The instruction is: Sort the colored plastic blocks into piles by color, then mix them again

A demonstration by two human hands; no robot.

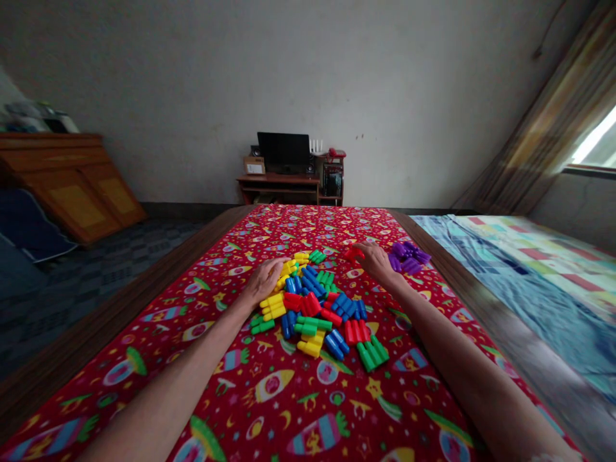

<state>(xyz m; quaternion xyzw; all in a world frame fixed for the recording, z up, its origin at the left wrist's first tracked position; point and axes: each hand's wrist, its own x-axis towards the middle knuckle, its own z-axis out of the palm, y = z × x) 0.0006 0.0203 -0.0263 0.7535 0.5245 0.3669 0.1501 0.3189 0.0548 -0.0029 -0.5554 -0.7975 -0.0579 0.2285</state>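
Observation:
A heap of plastic bullet-shaped blocks [320, 305] in yellow, blue, red and green lies on the red rocket-print cloth [289, 398]. My left hand [264, 277] rests on the heap's left edge, fingers curled over yellow blocks [287, 268]. My right hand [374, 258] reaches to the far right of the heap and pinches a red block [353, 253]. A small separate group of purple blocks [408, 256] sits just right of that hand.
The cloth covers a long wooden table [96, 327]. A patterned bed sheet [529, 276] lies to the right. A desk with a dark monitor [283, 153] stands at the far wall, and a wooden cabinet [72, 186] at the left.

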